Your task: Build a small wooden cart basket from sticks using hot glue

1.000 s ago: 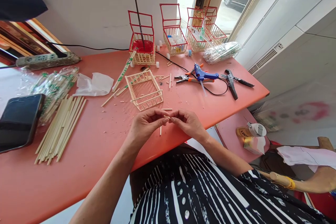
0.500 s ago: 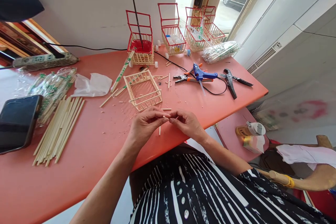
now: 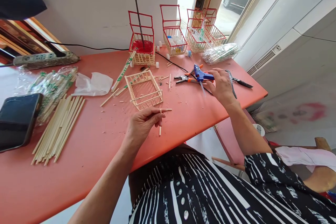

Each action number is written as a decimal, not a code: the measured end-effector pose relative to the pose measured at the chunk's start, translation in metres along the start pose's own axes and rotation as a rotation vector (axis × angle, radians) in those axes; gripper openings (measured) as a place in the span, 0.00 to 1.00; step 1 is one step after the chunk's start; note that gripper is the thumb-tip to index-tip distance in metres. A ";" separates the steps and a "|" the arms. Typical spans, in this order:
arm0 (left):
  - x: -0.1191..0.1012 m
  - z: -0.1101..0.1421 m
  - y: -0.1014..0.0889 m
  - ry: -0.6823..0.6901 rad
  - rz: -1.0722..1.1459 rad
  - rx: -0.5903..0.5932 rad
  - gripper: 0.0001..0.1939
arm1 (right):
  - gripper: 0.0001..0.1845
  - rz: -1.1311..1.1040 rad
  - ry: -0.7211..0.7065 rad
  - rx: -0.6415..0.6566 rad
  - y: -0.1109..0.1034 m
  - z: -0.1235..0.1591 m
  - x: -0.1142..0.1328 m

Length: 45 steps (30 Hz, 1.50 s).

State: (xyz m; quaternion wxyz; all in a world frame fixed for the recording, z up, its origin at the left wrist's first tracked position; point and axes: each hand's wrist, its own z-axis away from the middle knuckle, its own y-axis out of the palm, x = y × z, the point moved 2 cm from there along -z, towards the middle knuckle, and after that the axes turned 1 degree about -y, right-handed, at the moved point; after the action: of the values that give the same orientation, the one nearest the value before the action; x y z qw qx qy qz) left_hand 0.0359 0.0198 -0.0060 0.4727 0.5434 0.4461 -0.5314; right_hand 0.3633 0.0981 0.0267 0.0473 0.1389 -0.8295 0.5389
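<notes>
My left hand (image 3: 145, 122) is closed in a pinch on a short wooden stick piece (image 3: 161, 111), held just above the red table (image 3: 105, 140). In front of it lies a bare wooden stick basket (image 3: 144, 89). My right hand (image 3: 222, 86) is stretched out to the right, fingers curled beside the blue glue gun (image 3: 202, 75), touching or nearly touching its handle. Whether it grips the gun I cannot tell. Another short stick piece (image 3: 160, 131) lies on the table near my left hand.
Orange-handled pliers (image 3: 185, 78) and black cutters (image 3: 232, 82) lie by the glue gun. Several red-framed stick carts (image 3: 173, 35) stand at the back. A bundle of chopsticks (image 3: 60, 129), wrapped chopsticks (image 3: 49, 84), a phone (image 3: 17, 119) and a power strip (image 3: 44, 59) are at left.
My right hand has left the stick piece and moved right and away to the glue gun. My left hand stays in place, still pinching the piece.
</notes>
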 end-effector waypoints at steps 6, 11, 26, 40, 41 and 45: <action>0.002 -0.001 0.000 0.010 0.011 0.017 0.08 | 0.25 0.212 0.068 0.300 0.021 -0.044 -0.023; 0.003 -0.001 0.000 -0.044 0.016 -0.032 0.09 | 0.30 0.176 0.009 0.408 0.026 -0.059 -0.026; -0.003 0.002 -0.004 0.140 -0.069 -0.138 0.04 | 0.27 -0.614 0.013 0.101 -0.053 0.012 0.039; -0.007 0.002 -0.006 0.309 -0.168 -0.106 0.05 | 0.30 -0.842 -0.067 0.598 -0.033 0.060 0.098; -0.008 0.002 -0.006 0.318 -0.174 -0.105 0.05 | 0.30 -0.837 -0.059 0.608 -0.033 0.060 0.098; -0.009 0.002 -0.006 0.334 -0.197 -0.103 0.06 | 0.32 -0.815 -0.038 0.632 -0.030 0.060 0.098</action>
State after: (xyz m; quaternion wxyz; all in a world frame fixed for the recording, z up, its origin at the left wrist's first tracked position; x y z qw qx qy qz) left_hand 0.0293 0.0185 0.0032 0.3649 0.5527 0.5960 -0.4540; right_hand 0.2819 0.0148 0.0504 0.1941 0.4683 -0.5053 0.6983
